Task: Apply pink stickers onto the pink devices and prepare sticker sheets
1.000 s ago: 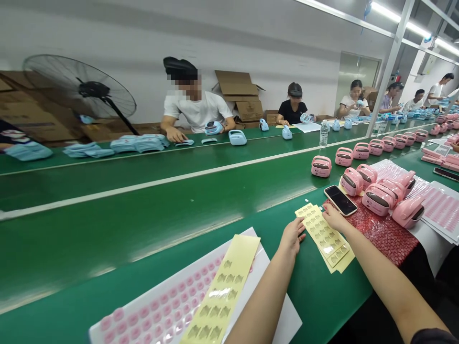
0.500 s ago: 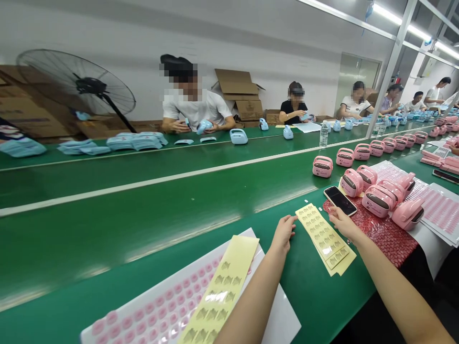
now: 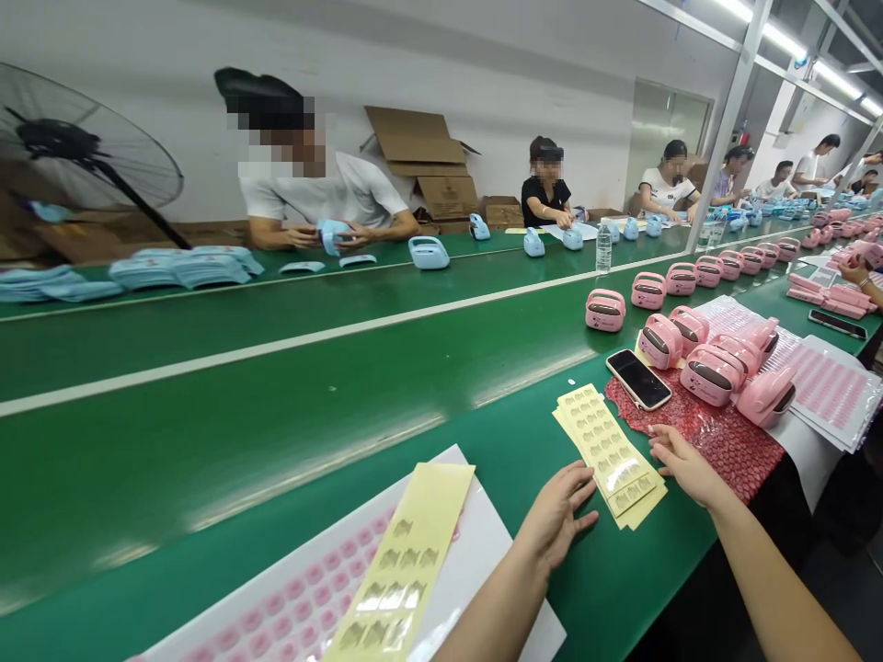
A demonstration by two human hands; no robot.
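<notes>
A small stack of yellow sticker sheets (image 3: 599, 439) lies on the green table between my hands. At its left edge, my left hand (image 3: 562, 515) is open with fingers apart, the fingertips touching or very near the paper. My right hand (image 3: 688, 467) is open as well, just off the right edge with nothing in it. Beneath my left forearm, another yellow sticker sheet (image 3: 441, 483), with several stickers gone from its upper part, rests across a white sheet of pink round stickers (image 3: 295, 588). My forearm hides part of these sheets.
Beyond my right hand are a phone (image 3: 638, 380), red bubble wrap (image 3: 738, 443) and several pink handled devices (image 3: 710, 375). A green conveyor belt (image 3: 386, 377) runs ahead. Across it, a co-worker in a white shirt (image 3: 324, 193) holds a blue part. A water bottle (image 3: 603, 248) stands farther off.
My hands have moved down along the sticker stack from its upper end, and the left fingers have spread. The view has turned slightly right. The white-shirted co-worker has tilted the blue part.
</notes>
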